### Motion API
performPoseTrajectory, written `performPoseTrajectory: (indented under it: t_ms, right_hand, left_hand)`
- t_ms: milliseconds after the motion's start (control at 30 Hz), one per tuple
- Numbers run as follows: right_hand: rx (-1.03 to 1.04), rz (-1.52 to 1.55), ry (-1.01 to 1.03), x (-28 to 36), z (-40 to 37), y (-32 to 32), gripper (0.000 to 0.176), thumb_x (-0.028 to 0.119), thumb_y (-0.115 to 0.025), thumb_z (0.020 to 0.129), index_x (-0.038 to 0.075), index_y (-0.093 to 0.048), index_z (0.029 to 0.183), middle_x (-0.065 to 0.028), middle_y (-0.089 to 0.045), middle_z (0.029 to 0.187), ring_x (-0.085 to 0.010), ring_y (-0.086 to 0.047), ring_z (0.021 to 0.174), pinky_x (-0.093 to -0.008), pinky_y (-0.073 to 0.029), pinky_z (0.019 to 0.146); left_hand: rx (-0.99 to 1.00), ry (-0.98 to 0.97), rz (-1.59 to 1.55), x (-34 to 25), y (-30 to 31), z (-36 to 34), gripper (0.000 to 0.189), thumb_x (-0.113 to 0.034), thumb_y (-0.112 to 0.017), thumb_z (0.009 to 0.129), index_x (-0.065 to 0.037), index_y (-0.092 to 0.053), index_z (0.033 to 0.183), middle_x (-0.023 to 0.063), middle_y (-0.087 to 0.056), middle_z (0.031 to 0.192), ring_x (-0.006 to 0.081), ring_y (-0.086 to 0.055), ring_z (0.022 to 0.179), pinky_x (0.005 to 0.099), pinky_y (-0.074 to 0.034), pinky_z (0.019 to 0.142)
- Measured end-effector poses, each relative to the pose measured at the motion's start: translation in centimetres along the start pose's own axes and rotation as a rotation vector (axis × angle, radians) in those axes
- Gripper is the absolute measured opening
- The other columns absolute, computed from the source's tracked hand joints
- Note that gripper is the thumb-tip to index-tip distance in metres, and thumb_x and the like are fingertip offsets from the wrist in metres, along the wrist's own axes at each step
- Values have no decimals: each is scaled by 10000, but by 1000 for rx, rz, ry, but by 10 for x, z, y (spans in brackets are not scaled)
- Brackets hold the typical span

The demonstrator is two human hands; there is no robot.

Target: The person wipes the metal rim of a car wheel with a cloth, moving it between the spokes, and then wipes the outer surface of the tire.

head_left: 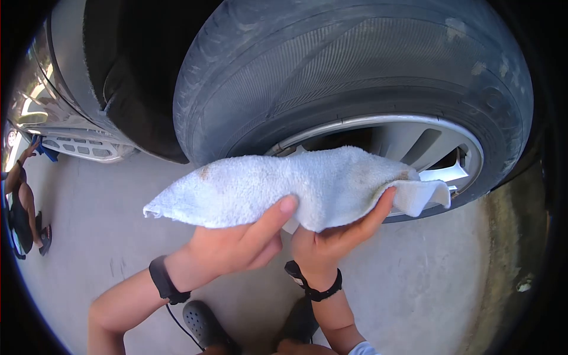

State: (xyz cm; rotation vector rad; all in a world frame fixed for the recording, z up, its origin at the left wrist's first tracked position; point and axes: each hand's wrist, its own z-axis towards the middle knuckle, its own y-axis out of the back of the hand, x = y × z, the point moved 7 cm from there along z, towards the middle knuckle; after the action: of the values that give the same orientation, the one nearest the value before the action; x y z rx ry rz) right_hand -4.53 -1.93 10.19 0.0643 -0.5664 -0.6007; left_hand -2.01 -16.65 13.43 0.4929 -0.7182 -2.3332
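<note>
A white terry cloth [260,183] with brownish stains stretches between my two hands in front of a car wheel. My left hand [236,248] grips it from below, thumb laid over its front face. Under the cloth's right part, my right hand [337,239] holds it with the fingers mostly hidden behind. One end of the cloth droops to the left; the other folds over at the right. Behind it are the tire [337,65] and the silver rim [408,139], whose lower left part the cloth covers.
The dark wheel arch [136,77] and car side panel [65,65] lie to the left, with a perforated side step [80,147] low down. Another person [26,207] crouches at the far left by the car. My clogs [204,322] stand on the concrete floor [142,248].
</note>
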Motion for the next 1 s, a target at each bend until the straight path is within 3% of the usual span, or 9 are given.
performPoseTrajectory:
  t_ms: [133, 167, 300, 333, 533, 733, 833, 933, 1000]
  right_hand:
    - [-34, 22, 264, 2, 32, -21, 1018, 371, -813, 846, 17, -176, 1555, -252, -262, 1533, -437, -330, 1418, -533, -319, 1143]
    - [11, -67, 210, 6, 39, -23, 994, 384, -812, 844, 26, -209, 1548, -250, -301, 1511, -440, -349, 1403, -542, -327, 1131]
    - [-83, -72, 216, 1, 24, -40, 561, 207, -759, 806, 126, -558, 1324, -103, -549, 1311, -360, -501, 1210, -540, -382, 1021]
    - [-85, -50, 226, 0, 16, -43, 488, 142, -738, 788, 165, -623, 1262, -49, -593, 1272, -329, -537, 1156, -533, -395, 995]
    - [14, -281, 390, 14, 18, -40, 316, 192, -738, 798, 220, -651, 1100, 40, -586, 1161, -215, -536, 1107, -533, -413, 1036]
    - [-69, -479, 494, 13, 42, -22, 340, 205, -718, 818, 247, -615, 1139, 60, -566, 1131, -190, -531, 1082, -526, -404, 1029]
    - [-78, -582, 446, 9, 57, 0, 427, 251, -699, 813, 217, -599, 1227, 16, -573, 1215, -255, -525, 1162, -522, -321, 1036]
    - [-81, -713, 467, -2, 76, 28, 570, 315, -696, 818, 113, -539, 1327, -96, -542, 1324, -342, -483, 1265, -519, -273, 1060]
    - [-29, -859, 468, -5, 88, 47, 729, 384, -751, 807, 29, -466, 1376, -170, -478, 1393, -375, -423, 1325, -510, -288, 1062]
  left_hand:
    - [-29, -60, -101, 4, 7, 5, 751, -45, -671, 785, -38, -408, 1488, 146, -655, 1074, 338, -652, 948, 473, -511, 865]
    - [-22, -24, -87, 7, 7, 1, 745, -59, -673, 790, -29, -404, 1484, 152, -657, 1060, 333, -657, 944, 466, -513, 866]
    - [239, 372, -191, 35, -29, -33, 725, -98, -694, 776, 89, -408, 1416, 164, -666, 930, 316, -684, 830, 409, -528, 782]
    - [232, 362, -181, 34, -30, -37, 720, -100, -696, 774, 98, -411, 1405, 160, -661, 904, 315, -681, 805, 407, -527, 764]
    - [267, 399, -221, 42, -32, -52, 677, -103, -685, 787, 127, -424, 1367, 141, -621, 771, 308, -647, 714, 395, -506, 684]
    - [128, 321, -326, 36, -31, -31, 687, -75, -667, 796, 95, -415, 1413, 124, -619, 768, 299, -616, 673, 399, -495, 670]
    - [40, 223, -286, 23, -30, -5, 718, -59, -663, 794, 75, -401, 1449, 114, -627, 786, 290, -626, 701, 396, -505, 700]
    - [148, 189, -164, 6, -37, 19, 748, -56, -644, 799, -9, -395, 1503, 117, -663, 904, 269, -671, 822, 380, -532, 747]
    - [50, 44, -8, -5, -39, 40, 743, -80, -628, 826, -73, -389, 1530, 109, -678, 1004, 256, -688, 899, 371, -554, 774]
